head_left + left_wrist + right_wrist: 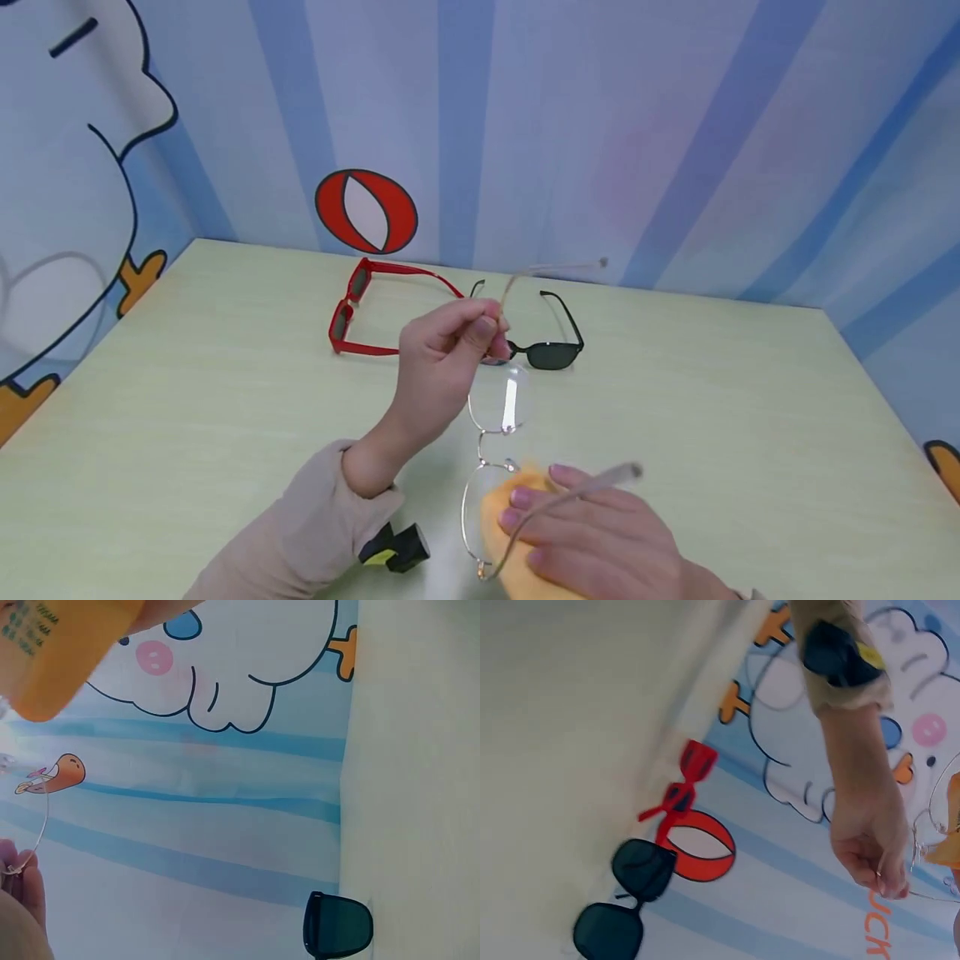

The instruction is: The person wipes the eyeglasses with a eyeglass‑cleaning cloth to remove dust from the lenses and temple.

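In the head view, a pair of clear eyeglasses with a thin metal frame (pixel 481 447) is held up over the table, its lenses one above the other. My left hand (pixel 435 358) pinches one temple between thumb and fingers near the upper lens. Against the lower lens, my right hand (pixel 600 533) holds an orange cloth (pixel 497 510), fingers laid over it; the other temple crosses in front of these fingers. The left wrist view shows dark print on the cloth (pixel 67 652). My right thumb is hidden in the head view.
Behind my left hand, red sunglasses (pixel 339 345) and black sunglasses (pixel 552 357) sit on the pale table (pixel 750 433), both partly covered by that hand. A black wrist device (pixel 408 548) is at my left cuff. A striped, cartoon-printed backdrop (pixel 570 125) rises at the table's back edge.
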`<state>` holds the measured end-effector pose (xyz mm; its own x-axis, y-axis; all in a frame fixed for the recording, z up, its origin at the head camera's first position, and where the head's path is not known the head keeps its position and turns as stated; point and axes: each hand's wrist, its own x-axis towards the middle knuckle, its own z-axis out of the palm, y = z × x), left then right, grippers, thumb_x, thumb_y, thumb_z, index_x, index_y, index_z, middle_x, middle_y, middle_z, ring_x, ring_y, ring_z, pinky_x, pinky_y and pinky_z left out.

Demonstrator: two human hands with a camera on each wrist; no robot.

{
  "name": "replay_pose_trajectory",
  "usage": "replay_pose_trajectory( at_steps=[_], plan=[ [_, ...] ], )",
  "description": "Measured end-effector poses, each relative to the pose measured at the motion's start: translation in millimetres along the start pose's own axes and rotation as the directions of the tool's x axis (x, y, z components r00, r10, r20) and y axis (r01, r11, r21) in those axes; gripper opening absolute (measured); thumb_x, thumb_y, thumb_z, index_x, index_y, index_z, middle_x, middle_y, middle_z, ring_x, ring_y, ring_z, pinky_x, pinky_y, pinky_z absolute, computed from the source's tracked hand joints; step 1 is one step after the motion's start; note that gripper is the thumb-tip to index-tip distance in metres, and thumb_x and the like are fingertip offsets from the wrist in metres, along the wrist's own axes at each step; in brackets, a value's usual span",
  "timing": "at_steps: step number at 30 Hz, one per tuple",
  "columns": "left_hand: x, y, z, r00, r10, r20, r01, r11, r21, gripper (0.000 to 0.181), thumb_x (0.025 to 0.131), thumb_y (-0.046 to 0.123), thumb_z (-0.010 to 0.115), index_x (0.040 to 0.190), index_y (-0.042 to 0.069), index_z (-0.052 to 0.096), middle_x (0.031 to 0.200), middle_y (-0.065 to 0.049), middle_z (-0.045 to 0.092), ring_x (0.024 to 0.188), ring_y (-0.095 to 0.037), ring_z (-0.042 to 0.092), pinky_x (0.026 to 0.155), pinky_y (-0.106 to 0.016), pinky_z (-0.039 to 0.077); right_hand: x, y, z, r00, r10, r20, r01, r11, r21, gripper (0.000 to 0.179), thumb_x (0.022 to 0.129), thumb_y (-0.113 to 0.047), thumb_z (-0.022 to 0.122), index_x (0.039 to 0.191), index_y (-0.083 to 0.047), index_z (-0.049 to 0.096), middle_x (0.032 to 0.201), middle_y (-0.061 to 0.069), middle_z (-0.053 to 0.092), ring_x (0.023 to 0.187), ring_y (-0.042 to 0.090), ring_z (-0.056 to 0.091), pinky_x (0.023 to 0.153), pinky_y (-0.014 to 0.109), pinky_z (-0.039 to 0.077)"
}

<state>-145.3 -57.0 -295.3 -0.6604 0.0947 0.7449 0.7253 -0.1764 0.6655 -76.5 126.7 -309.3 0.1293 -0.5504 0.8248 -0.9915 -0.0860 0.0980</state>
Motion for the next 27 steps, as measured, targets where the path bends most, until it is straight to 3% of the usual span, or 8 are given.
replay_pose_trajectory(
  at_steps=[1,3,6,10,14,17,23,27],
  plan=[
    [0.2,0.9,-0.3,1.0,0.001,-0.002,-0.001,1.0,0.007,0.024,0.092,0.011,0.056,0.092,-0.013,0.06,0.077,-0.021,0.059,0.069,-0.011,0.058,0.069,-0.025,0.053,1.4,-3.6,0.6,0.998,-0.002,0.06,0.004,1.0,-0.023,0.032,0.1,-0.019,0.043,0.1,0.01,0.055,0.118,0.023,0.059,0.114,0.029,0.055,0.104,0.04,0.035],
    [0.5,2.6,-0.1,1.0,0.003,0.0,-0.003,1.0,0.013,0.024,0.092,0.011,0.056,0.092,-0.012,0.06,0.077,-0.019,0.059,0.069,-0.012,0.058,0.069,-0.025,0.053,5.2,-10.8,4.3,0.998,0.038,0.049,-0.035,0.998,-0.059,0.032,0.097,-0.024,0.05,0.092,0.007,0.057,0.101,0.022,0.066,0.103,0.03,0.062,0.101,0.041,0.038],
    [0.3,4.4,1.3,1.0,0.011,0.014,-0.011,1.0,0.001,0.026,0.093,0.014,0.056,0.092,-0.012,0.06,0.076,-0.019,0.058,0.068,-0.013,0.058,0.067,-0.026,0.053,8.4,-9.5,4.8,0.991,0.054,0.119,-0.042,0.994,-0.101,0.035,0.099,-0.025,0.045,0.097,0.007,0.058,0.103,0.021,0.066,0.105,0.028,0.062,0.105,0.041,0.032],
    [1.4,5.5,2.0,0.999,0.037,0.004,-0.037,0.999,-0.001,0.037,0.092,0.024,0.056,0.092,-0.013,0.059,0.076,-0.02,0.058,0.068,-0.012,0.058,0.065,-0.025,0.053,12.2,-6.7,11.1,0.992,0.046,0.12,-0.018,0.974,-0.224,0.037,0.1,-0.028,0.041,0.093,0.003,0.06,0.099,0.016,0.068,0.094,0.024,0.066,0.103,0.042,0.036],
    [4.6,6.5,0.0,0.996,0.083,-0.021,-0.083,0.996,0.014,0.04,0.092,0.026,0.055,0.09,-0.014,0.059,0.075,-0.02,0.057,0.068,-0.012,0.058,0.065,-0.024,0.053,10.4,-7.6,11.1,0.978,0.097,0.186,-0.083,0.993,-0.082,0.038,0.101,-0.028,0.039,0.096,0.002,0.061,0.103,0.014,0.068,0.099,0.023,0.064,0.107,0.04,0.029],
    [6.0,6.6,-1.0,0.995,0.097,-0.03,-0.097,0.995,0.018,0.039,0.092,0.025,0.056,0.09,-0.014,0.059,0.074,-0.02,0.057,0.068,-0.013,0.058,0.065,-0.024,0.053,8.3,-8.6,8.8,0.95,0.163,0.267,-0.169,0.986,0.002,0.038,0.101,-0.028,0.037,0.105,0.002,0.061,0.108,0.01,0.067,0.106,0.021,0.061,0.112,0.039,0.019],
    [3.9,4.3,0.2,0.996,0.087,-0.026,-0.085,0.995,0.051,0.026,0.092,0.013,0.057,0.091,-0.013,0.06,0.076,-0.019,0.06,0.068,-0.012,0.059,0.065,-0.027,0.054,8.9,-12.0,12.4,0.943,0.246,0.223,-0.2,0.957,-0.212,0.042,0.103,-0.032,0.034,0.118,0.001,0.055,0.119,0.01,0.062,0.115,0.019,0.056,0.112,0.042,0.017],
    [4.0,5.2,-0.9,0.993,0.118,-0.028,-0.115,0.987,0.11,0.013,0.09,0.001,0.058,0.09,-0.011,0.062,0.075,-0.016,0.061,0.068,-0.014,0.059,0.064,-0.027,0.054,7.7,-11.6,11.2,0.939,0.258,0.229,-0.233,0.964,-0.131,0.048,0.103,-0.034,0.028,0.115,0.002,0.057,0.12,0.011,0.062,0.117,0.02,0.054,0.112,0.042,0.016]
  ],
)
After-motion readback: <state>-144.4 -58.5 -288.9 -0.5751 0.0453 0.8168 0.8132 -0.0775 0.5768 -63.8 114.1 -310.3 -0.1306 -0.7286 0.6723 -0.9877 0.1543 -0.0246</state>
